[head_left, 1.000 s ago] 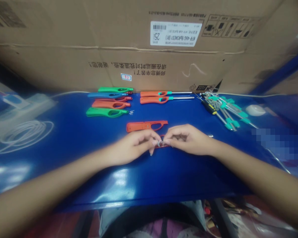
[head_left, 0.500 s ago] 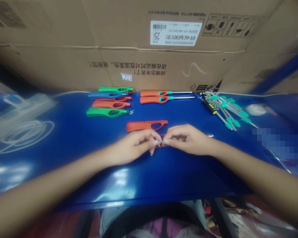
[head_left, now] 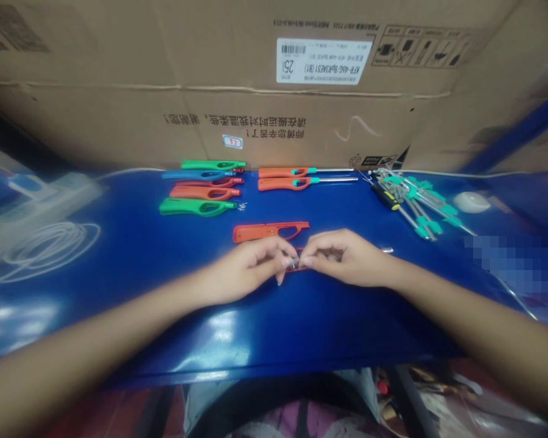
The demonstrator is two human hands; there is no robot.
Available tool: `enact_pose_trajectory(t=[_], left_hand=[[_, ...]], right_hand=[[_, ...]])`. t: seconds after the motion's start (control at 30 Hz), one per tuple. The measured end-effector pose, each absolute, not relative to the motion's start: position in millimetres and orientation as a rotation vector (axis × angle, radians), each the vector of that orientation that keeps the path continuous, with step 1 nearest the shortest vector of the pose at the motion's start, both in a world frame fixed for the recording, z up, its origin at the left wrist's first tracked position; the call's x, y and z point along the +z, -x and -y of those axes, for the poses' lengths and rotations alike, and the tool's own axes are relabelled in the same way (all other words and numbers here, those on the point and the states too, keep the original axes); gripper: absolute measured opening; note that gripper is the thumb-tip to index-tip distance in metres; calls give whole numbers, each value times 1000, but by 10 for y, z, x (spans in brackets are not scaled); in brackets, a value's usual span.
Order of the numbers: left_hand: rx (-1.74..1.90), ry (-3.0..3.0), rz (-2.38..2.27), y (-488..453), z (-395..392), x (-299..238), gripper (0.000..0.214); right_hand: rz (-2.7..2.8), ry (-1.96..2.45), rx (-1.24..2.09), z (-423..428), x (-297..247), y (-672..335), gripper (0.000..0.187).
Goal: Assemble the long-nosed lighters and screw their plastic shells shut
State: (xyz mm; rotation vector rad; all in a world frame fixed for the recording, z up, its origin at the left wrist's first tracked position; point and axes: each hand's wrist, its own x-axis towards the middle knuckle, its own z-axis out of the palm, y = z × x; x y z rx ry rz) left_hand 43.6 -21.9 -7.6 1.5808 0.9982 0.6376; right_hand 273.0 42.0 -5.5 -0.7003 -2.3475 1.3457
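Observation:
My left hand (head_left: 251, 267) and my right hand (head_left: 342, 255) meet fingertip to fingertip over the blue table (head_left: 274, 316). Both are closed in a pinch on a small metal piece (head_left: 294, 263), too small to name. A red plastic part (head_left: 298, 267) lies under the fingers, mostly hidden. Just beyond the hands lies an orange lighter shell half (head_left: 269, 231), apart from them.
Green, blue and orange lighter handles (head_left: 201, 190) are lined up at the back left. Two orange long-nosed lighters (head_left: 301, 177) lie beside them. A heap of metal tubes with teal ends and a screwdriver (head_left: 411, 201) lies at right. A white cable coil (head_left: 41, 246) is at left. A cardboard box (head_left: 265, 79) stands behind.

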Motion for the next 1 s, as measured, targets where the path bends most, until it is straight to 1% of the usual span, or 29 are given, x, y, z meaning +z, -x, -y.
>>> enact_pose_trajectory(t=[0.23,0.83,1.0], left_hand=[[656,-1581,-1002,-450,231,-92,25],[677,-1603,-1034,-489,258,-120,23],[693,-1621,-1057,-485,248,-129,25]], right_hand=[[2299,748,1371,-412,-86,-2721,25],[2357,727,1305,-400,-75,-2710,19],[2275,780,1399,-393,-77,-2701,21]])
